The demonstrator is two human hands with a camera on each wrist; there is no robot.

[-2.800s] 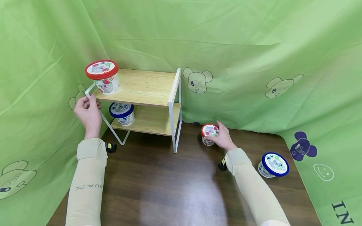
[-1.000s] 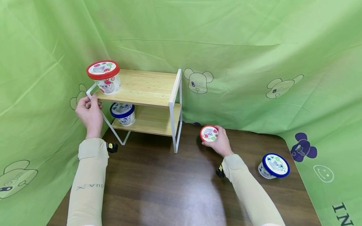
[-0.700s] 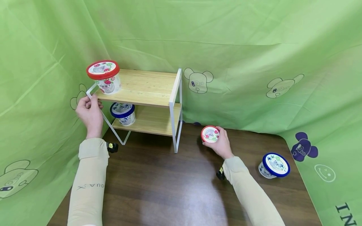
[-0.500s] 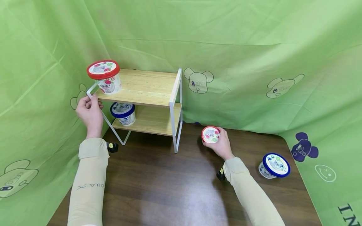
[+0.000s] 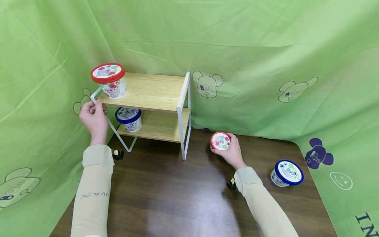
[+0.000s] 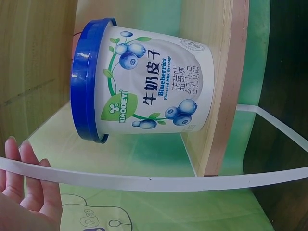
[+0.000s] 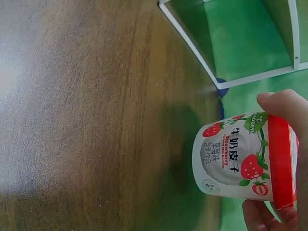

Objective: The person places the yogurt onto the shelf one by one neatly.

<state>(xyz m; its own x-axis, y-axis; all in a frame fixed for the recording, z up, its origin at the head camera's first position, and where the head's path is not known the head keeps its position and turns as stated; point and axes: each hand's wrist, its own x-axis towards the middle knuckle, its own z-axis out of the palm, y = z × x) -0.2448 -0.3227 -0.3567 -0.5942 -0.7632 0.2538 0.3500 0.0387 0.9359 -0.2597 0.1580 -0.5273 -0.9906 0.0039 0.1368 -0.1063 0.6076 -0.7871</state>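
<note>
A bear outline [image 5: 17,187] marks the green cloth [image 5: 254,29] at far left, next to a person's pale sleeve [image 5: 92,184] bearing dark lettering. A small black device [image 5: 117,154] with a yellow patch sits at the wrist. The left hand [image 5: 95,121] grips the white frame [image 6: 154,184] of a two-tier shelf [image 5: 154,90] at its front left corner, fingers bent around the bar. Just above that hand, a strawberry-printed tub [image 5: 109,80] with a red lid stands upright at the left end of the top board. Beneath it, a blueberry tub [image 6: 149,82] with a blue lid stands upright at the left end of the lower board. To the right of the shelf and well apart from it, the right hand [image 5: 232,152] holds a tub of Strawberry Flavored Milk Beverage [image 7: 236,156], thumb and fingers gripping it by the red lid from opposite sides. Its base appears just above the dark wood table [image 5: 165,184], close to a shadow. Farther right, beyond the right forearm, a second blue-lidded tub [image 5: 287,172] stands on the table, near a purple bear [image 5: 316,156] and a smiley [image 5: 341,181] printed on the cloth.
</note>
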